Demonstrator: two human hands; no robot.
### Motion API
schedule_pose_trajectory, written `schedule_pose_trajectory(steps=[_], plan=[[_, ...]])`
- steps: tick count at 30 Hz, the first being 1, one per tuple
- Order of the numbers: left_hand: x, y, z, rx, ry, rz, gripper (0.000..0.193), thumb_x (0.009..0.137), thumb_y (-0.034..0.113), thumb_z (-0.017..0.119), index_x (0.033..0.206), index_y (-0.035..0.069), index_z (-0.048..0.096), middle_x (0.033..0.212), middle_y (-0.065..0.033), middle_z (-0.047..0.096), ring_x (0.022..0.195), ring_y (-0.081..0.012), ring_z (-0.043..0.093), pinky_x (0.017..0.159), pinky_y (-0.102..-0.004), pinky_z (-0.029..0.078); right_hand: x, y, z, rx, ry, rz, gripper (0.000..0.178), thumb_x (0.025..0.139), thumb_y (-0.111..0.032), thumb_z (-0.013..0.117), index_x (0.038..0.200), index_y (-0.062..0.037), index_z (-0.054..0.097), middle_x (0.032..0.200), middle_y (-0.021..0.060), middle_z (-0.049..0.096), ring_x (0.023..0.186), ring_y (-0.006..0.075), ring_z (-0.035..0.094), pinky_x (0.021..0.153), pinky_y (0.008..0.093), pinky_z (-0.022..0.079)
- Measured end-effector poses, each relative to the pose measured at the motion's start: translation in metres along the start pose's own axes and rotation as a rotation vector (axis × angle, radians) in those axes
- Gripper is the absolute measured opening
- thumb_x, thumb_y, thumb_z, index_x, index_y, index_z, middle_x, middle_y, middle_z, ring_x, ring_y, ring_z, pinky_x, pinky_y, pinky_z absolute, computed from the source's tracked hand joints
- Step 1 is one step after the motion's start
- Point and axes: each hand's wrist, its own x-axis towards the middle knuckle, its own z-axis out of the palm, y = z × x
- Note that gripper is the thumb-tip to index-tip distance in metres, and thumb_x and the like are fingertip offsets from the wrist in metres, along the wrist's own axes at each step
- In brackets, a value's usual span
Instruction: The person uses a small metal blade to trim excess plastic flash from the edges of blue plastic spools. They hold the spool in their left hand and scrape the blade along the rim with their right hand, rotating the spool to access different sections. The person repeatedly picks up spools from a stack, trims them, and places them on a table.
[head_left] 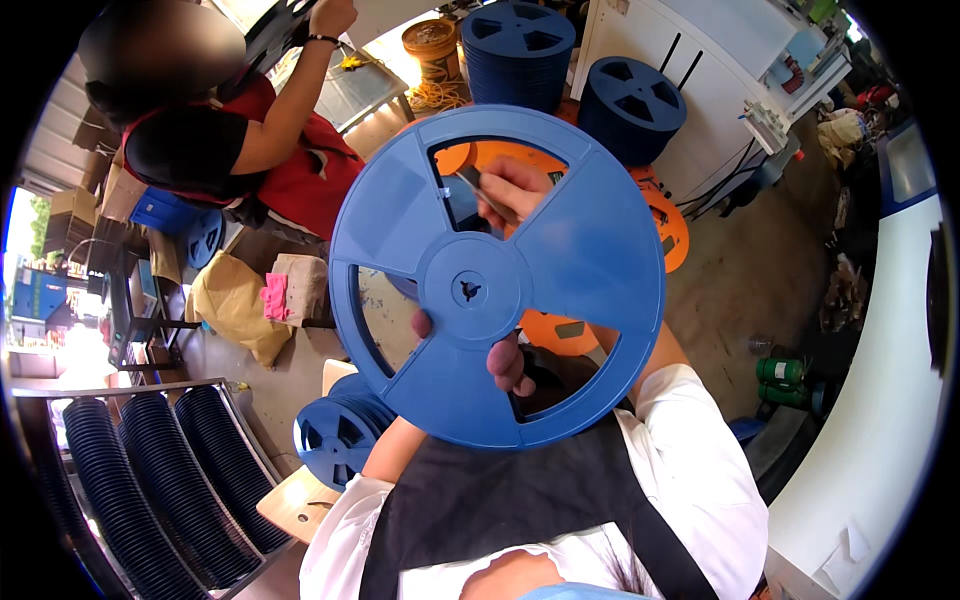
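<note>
Reel (590,255) rests on the left hand (504,362) gripping its near spoke (455,385), seemingly for steadiness, while the right hand (515,188) pinches a tool (467,176).

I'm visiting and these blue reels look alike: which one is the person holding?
The large central reel: the left hand grips it from behind; neither hand touches the other blue reels.

The reel (498,278) looks smooth, glossy plastic, the apron (510,490) matt cloth.

In the lower left, a metal rack (110,388) is holding dark discs (163,470); beside it, a wooden seat (290,508) is carrying blue reels (332,440).
</note>
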Motion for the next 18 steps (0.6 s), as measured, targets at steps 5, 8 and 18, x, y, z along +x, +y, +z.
schedule_pose_trajectory(steps=[5,8,18], plan=[[-0.001,-0.003,-0.002,-0.033,-0.029,-0.037,0.078,0.098,0.060,0.053,0.151,0.005,0.036,0.127,-0.0266,0.058,0.118,-0.0378,0.058,0.109,-0.0533,0.041,0.017,-0.006,0.011,-0.002,0.008,0.012,0.015,0.101,-0.023,0.062,0.097,-0.0081,0.065,0.072,0.0017,0.061,0.061,0.0068,0.053,0.057,0.0216,0.041],[0.000,-0.006,-0.004,-0.053,-0.035,-0.015,0.080,0.098,0.060,0.053,0.152,0.004,0.034,0.126,-0.0280,0.058,0.119,-0.0397,0.058,0.110,-0.0556,0.039,0.016,-0.004,0.004,0.005,-0.027,0.032,0.016,0.100,-0.023,0.062,0.098,-0.0081,0.065,0.072,0.0011,0.061,0.059,0.0057,0.051,0.055,0.0203,0.040],[-0.003,-0.013,-0.003,-0.041,0.070,0.039,0.084,0.097,0.069,0.047,0.152,0.007,0.033,0.111,-0.0250,0.059,0.100,-0.0379,0.061,0.103,-0.0582,0.046,0.002,-0.009,-0.005,-0.002,-0.151,0.174,0.015,0.101,-0.022,0.063,0.095,-0.0084,0.065,0.072,-0.0022,0.058,0.060,0.0045,0.049,0.055,0.0195,0.037]])
